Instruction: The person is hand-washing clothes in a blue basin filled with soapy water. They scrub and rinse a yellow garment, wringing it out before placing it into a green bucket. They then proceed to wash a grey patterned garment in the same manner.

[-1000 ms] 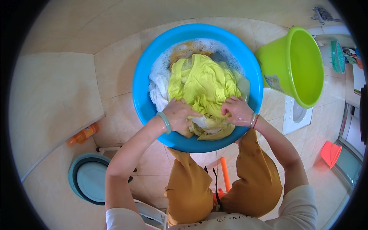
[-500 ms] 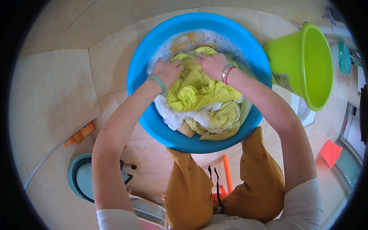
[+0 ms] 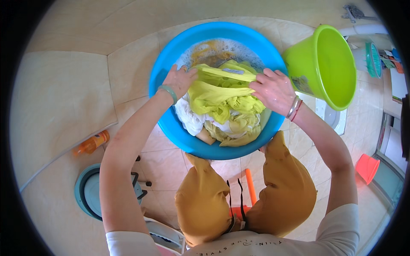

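Inspecting the blue basin [image 3: 171, 123], we find our left hand [image 3: 179, 81] and right hand [image 3: 275, 90] each closed on an end of the yellow-green garment [image 3: 222, 91], stretched between them above suds and other wet cloth.

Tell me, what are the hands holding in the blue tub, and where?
Both hands, left hand and right hand, grip the yellow-green cloth by its upper folded edge, one at each end.

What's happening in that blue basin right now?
Left hand and right hand both gripping yellow cloth. Cloth over soapy basin. Nothing blocking.
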Tool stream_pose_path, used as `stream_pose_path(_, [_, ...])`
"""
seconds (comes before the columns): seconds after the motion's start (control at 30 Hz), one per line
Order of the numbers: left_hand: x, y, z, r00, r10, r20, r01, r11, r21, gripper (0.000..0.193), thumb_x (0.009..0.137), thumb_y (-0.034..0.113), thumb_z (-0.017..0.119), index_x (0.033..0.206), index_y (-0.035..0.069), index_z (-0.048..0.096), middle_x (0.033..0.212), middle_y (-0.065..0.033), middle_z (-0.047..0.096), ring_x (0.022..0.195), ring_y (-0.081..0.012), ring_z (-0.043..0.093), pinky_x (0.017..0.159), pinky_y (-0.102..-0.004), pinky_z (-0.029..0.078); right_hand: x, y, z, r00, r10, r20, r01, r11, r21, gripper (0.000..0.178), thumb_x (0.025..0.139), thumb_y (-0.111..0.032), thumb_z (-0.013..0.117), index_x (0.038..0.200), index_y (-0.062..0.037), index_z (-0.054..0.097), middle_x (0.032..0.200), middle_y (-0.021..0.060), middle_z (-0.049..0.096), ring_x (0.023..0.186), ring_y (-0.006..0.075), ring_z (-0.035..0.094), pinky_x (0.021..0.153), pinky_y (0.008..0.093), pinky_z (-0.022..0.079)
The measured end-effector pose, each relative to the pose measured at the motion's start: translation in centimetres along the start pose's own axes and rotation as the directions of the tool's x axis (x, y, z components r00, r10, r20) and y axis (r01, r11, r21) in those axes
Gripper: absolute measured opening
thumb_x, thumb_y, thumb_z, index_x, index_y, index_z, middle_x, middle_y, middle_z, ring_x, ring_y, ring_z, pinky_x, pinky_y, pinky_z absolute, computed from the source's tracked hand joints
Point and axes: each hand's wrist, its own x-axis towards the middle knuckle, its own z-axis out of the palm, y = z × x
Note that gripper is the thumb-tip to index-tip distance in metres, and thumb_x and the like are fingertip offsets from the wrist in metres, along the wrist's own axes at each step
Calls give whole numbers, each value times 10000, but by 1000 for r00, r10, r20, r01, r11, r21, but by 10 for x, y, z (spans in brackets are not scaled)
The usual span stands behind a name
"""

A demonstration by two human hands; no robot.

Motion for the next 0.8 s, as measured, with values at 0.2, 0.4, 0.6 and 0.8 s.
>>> stream_pose_path(0.2, [-7,12,-77,999,23,34,-21,999,-48,216,875,141,545,1059,177,651,1364,-14,547,1101,-292,595,949,-486,405,-19,3,-15,973,110,203,-66,975,-213,229,816,-378,672,878,-159,702,894,27,603,924,215,563,797,395,452])
stream_pose_path(0.4, [-24,7,-124,972,-234,24,212,828,-520,175,856,214,614,1020,180,664,1266,-43,614,1078,-289,610,914,-435,452,-28,8,-35,990,123,68,-99,954,-282,181,823,-315,667,793,-140,704,871,19,609,967,199,539,816,364,430])
stream_pose_path(0.6, [-11,46,-111,984,-124,131,180,611,-771,425,821,308,656,1223,198,573,1122,-77,672,1013,-313,636,891,-411,494,-24,-33,-59,990,-78,-117,79,997,8,162,878,-263,625,787,-134,665,702,29,586,825,224,552,768,361,419])
stream_pose_path(0.8, [-3,78,-97,885,82,458,160,871,-465,573,838,306,637,1378,183,493,1171,-91,648,1093,-287,609,913,-409,492,21,-49,-49,914,173,366,-198,980,31,216,889,-204,560,885,-43,703,895,160,703,873,332,681,751,440,540])
